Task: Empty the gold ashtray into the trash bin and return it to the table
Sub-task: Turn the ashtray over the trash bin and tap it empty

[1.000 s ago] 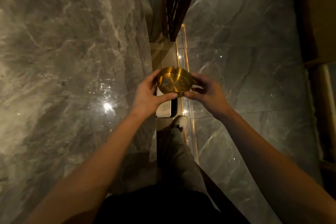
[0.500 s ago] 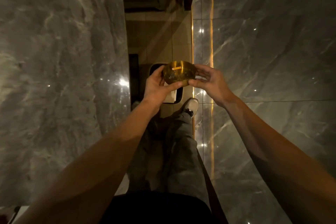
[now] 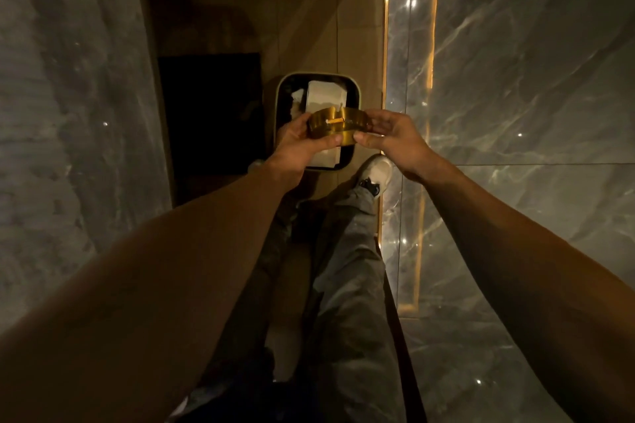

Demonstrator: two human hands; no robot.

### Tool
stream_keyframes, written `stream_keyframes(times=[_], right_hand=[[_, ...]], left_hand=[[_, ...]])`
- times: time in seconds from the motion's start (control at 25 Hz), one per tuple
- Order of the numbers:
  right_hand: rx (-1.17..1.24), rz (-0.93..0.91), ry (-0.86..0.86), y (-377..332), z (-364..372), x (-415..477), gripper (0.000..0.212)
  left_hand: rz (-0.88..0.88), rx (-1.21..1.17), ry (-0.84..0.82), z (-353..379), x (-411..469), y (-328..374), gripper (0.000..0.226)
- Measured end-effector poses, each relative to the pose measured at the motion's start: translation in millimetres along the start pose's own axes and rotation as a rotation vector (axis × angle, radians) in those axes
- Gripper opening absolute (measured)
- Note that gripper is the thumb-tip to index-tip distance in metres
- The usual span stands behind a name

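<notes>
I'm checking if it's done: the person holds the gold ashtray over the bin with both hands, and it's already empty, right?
Not empty. The head view shows a cigarette butt in the gold ashtray, which the left hand and right hand hold over the trash bin.

No text, label, brand, number or sign can be read anywhere.

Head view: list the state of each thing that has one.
gold ashtray: held over the bin, not yet tipped, cigarette butt inside.
trash bin: open, paper waste inside.
left hand: gripping the ashtray.
right hand: gripping the ashtray.
</notes>
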State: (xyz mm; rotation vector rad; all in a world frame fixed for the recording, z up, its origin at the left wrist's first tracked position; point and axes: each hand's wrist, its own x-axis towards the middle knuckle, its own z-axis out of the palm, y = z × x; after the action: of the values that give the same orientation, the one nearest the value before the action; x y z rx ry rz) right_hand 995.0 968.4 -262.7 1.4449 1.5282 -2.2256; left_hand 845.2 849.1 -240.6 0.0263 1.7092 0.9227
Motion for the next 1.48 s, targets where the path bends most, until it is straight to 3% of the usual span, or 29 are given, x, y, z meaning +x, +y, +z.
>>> stream_keyframes(times=[0.32,0.44,0.56,0.68,0.76,1.08,1.36,1.48], right_hand=[[0.055,0.075,0.007,39.2,17.4,36.5,0.041],[0.095,0.07,0.047,56.5,23.3,46.2,0.037],[0.148,0.103,0.088,68.5,31.4,54.8,0.029],[0.174,0.114,0.141,70.6,43.1,62.0,0.038],[0.157,0.127,0.177,72.5,49.7,68.6,0.034],[0.103,0.157,0.218,93.5,64.6,94.1,0.026],[0.072,0.175,0.238,116.6,65.9,120.7,0.029],[0.047,0.186,0.244,121.8,67.9,127.6,0.033]], left_hand=[[-0.073,0.039,0.024,-11.4,53.4,-36.8,0.049],[-0.11,-0.017,0.036,-13.0,69.8,-50.5,0.033],[-0.101,-0.082,0.077,-16.8,84.5,-68.4,0.04],[-0.084,-0.093,0.121,-17.5,93.6,-77.9,0.043],[-0.108,-0.086,0.134,-18.2,100.5,-82.5,0.044],[-0.168,-0.063,0.146,-22.5,129.6,-100.5,0.034],[-0.245,-0.061,0.149,-19.3,156.1,-108.9,0.051],[-0.257,-0.057,0.173,-20.8,167.1,-117.1,0.076]])
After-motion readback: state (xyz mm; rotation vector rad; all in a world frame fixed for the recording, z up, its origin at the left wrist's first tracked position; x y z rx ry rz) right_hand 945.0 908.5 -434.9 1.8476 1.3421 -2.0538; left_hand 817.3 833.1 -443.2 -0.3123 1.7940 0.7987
